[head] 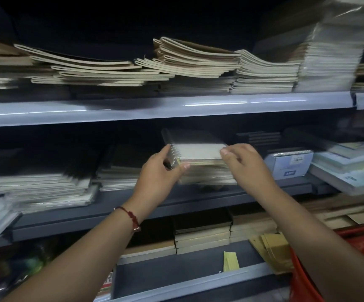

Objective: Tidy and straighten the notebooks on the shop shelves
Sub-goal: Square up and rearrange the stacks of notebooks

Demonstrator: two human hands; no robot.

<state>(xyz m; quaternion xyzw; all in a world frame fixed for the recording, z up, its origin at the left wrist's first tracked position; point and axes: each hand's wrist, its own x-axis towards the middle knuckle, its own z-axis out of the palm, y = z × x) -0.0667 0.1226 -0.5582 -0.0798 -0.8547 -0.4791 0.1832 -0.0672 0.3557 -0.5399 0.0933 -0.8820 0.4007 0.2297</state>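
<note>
Head view is showing the left hand [163, 168] gripping the spiral notebook [198, 150] at its binding and the right hand [245, 163] pinching its right edge above the middle shelf [198, 198], so lowering it level, edges squared onto the stack [207, 176] beneath, is looking best.

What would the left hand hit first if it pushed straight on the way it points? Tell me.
Probably the spiral notebook itself: the left hand already grips its coil edge, on the middle shelf. Past that lies the dark shelf back; depth there is unclear.
</note>
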